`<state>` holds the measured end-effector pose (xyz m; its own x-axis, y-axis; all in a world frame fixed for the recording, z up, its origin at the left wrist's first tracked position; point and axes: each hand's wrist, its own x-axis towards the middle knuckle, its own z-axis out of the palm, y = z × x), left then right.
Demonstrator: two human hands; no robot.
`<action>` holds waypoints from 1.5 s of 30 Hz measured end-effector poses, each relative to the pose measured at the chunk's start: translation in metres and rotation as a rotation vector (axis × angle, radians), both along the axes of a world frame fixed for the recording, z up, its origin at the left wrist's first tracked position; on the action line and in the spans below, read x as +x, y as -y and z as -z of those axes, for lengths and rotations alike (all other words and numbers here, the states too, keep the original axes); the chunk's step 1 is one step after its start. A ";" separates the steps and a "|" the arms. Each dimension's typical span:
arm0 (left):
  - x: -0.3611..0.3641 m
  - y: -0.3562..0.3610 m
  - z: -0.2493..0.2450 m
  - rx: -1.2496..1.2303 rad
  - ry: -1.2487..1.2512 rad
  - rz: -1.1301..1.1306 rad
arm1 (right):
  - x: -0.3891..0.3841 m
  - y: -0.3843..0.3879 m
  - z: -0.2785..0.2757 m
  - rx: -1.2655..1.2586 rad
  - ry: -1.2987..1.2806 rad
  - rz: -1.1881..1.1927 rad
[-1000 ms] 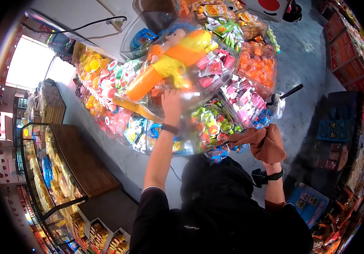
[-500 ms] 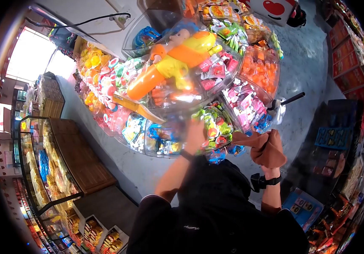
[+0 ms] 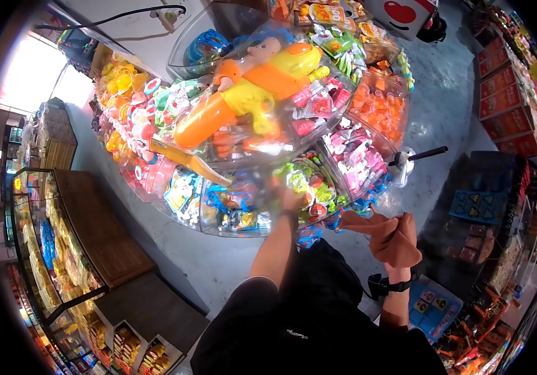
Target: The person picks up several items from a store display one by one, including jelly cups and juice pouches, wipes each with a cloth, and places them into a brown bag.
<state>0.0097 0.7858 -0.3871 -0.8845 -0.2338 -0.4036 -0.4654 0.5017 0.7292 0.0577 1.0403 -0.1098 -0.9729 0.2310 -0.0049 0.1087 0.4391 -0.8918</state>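
Status at this moment:

1. Right hand (image 3: 398, 262): closed around a bunched brown cloth (image 3: 392, 232). The cloth is held up in the air at the near right of the display stand (image 3: 231, 232), close to its rim but not touching it. One corner of the cloth points left towards the stand.

2. Left hand (image 3: 292, 200): placed against the clear near wall of the stand, at the compartment of green toy packets (image 3: 311, 181). The hand is blurred, so it cannot be told whether the fingers are spread or gripping the rim.

3. Display stand: a round, tiered unit of clear plastic compartments filled with small packaged toys. A large yellow and orange water gun (image 3: 249, 94) lies across the top tier, far from both hands.

Progress, as a judgement:

- The cloth is not in contact with any surface, so no wiping stroke is under way.
- Glare on the clear walls hides any difference between cleaned and uncleaned sections; the finished share cannot be read.
- The near right compartments lie closest to the cloth.
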 end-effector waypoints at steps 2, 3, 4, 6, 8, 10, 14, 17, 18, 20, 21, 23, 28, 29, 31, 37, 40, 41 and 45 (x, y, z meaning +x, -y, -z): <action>0.003 0.001 0.045 -0.008 -0.082 0.029 | 0.002 0.003 0.003 -0.290 0.026 0.101; -0.001 0.000 0.066 0.006 -0.094 0.022 | 0.002 0.005 0.008 -0.394 0.044 0.123; -0.004 0.001 0.070 0.021 -0.086 0.022 | 0.003 0.006 0.014 -0.498 0.061 0.149; -0.006 0.003 0.069 0.053 -0.050 0.031 | 0.004 0.006 0.021 -0.605 0.100 0.111; -0.009 0.011 0.014 0.704 0.155 -0.035 | -0.001 0.016 0.005 -0.932 0.170 0.088; -0.008 0.012 -0.080 0.526 0.047 0.018 | -0.004 0.028 -0.006 -1.181 0.185 0.056; 0.021 0.033 -0.173 0.876 -0.136 -0.002 | -0.006 0.055 -0.018 -1.278 0.083 -0.074; 0.046 0.044 -0.270 1.000 -0.173 -0.017 | -0.015 0.105 -0.056 -1.133 0.058 -0.028; 0.054 0.047 -0.285 1.005 -0.185 -0.028 | -0.015 0.122 -0.065 -1.052 0.054 0.018; 0.071 0.049 -0.305 1.011 -0.229 -0.039 | -0.009 0.147 -0.065 -0.821 -0.080 -0.125; 0.078 0.049 -0.313 1.014 -0.252 -0.046 | -0.006 0.159 -0.063 -0.704 -0.145 -0.196; 0.091 0.052 -0.322 0.963 -0.299 -0.019 | -0.002 0.178 -0.057 -0.465 -0.277 -0.338; 0.112 0.075 -0.337 0.855 -0.197 0.009 | 0.002 0.191 -0.052 -0.376 -0.176 -0.506; 0.113 0.077 -0.337 0.917 -0.234 0.001 | 0.004 0.193 -0.058 -0.434 -0.054 -0.477; 0.112 0.078 -0.333 0.888 -0.321 0.043 | 0.004 0.177 -0.036 -0.857 0.230 -0.625; 0.110 0.077 -0.331 0.847 -0.459 0.190 | -0.006 0.177 -0.048 -0.044 -0.190 -0.647; 0.105 0.082 -0.328 0.755 -0.428 0.283 | -0.008 0.183 -0.061 0.101 -0.237 -0.583; 0.103 0.081 -0.332 0.752 -0.454 0.271 | -0.007 0.179 -0.053 0.066 -0.287 -0.571; 0.102 0.082 -0.334 0.624 -0.420 0.171 | -0.007 0.192 -0.102 0.061 0.432 -0.554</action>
